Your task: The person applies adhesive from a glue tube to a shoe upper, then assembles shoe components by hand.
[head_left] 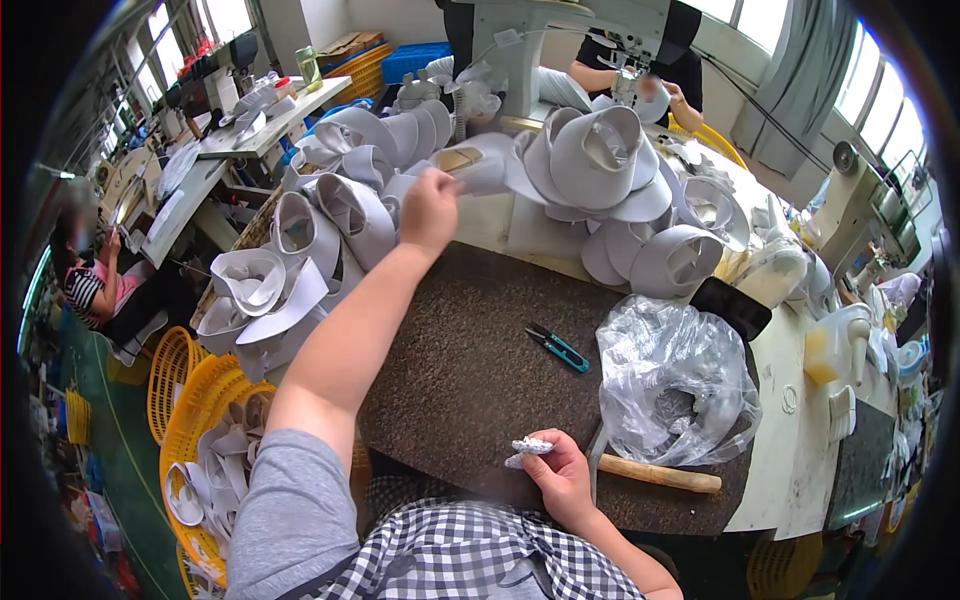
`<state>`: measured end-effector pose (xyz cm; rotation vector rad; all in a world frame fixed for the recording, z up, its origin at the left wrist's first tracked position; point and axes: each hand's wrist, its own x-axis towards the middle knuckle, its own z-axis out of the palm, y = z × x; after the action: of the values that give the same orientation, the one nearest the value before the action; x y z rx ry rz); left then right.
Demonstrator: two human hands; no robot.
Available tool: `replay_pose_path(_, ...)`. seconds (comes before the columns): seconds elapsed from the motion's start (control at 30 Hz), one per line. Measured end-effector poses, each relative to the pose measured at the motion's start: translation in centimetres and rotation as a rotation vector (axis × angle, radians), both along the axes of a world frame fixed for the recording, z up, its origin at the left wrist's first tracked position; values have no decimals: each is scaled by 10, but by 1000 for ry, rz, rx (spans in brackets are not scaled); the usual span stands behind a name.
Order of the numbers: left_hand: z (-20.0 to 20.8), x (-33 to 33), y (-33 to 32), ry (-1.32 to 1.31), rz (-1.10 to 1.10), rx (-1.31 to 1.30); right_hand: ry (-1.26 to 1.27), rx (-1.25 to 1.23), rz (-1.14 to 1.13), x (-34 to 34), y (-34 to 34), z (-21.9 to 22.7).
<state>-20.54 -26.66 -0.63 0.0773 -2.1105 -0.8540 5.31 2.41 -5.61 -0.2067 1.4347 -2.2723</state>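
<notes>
My left hand point(430, 213) reaches forward to the far edge of the dark work board point(450, 340), its fingers curled and slightly blurred. Just beyond them lies a white curved piece point(488, 172) with a tan patch; whether the fingers grip it I cannot tell. Close to my body, my right hand point(566, 482) pinches a small glittery silver-white piece point(530, 448) between thumb and fingers. Thread snips point(560, 348) with teal handles rest on the board. To their right sits a clear plastic bag point(670, 350) of silvery pieces. A wooden-handled tool point(660, 474) lies below the bag.
White curved pieces are heaped at the left point(300, 230) and far side point(600, 165). A black phone point(732, 308) leans by the bag. Yellow baskets point(190, 400) stand at lower left. A sewing machine point(520, 60) and a person point(680, 60) are across the table; another person point(95, 270) sits far left.
</notes>
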Motion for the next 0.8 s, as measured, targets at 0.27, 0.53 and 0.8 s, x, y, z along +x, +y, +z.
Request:
replay_pose_path(0.27, 21, 109, 9, 103, -247, -633, -16, -26, 38, 0, -1, 5)
replay_pose_path(0.53, -17, 237, 53, -292, -604, -731, 37, 3, -16, 1, -3, -4)
replay_pose_path(0.8, 4, 255, 47, -94, -710, -179, 309, 83, -119, 6, -7, 13)
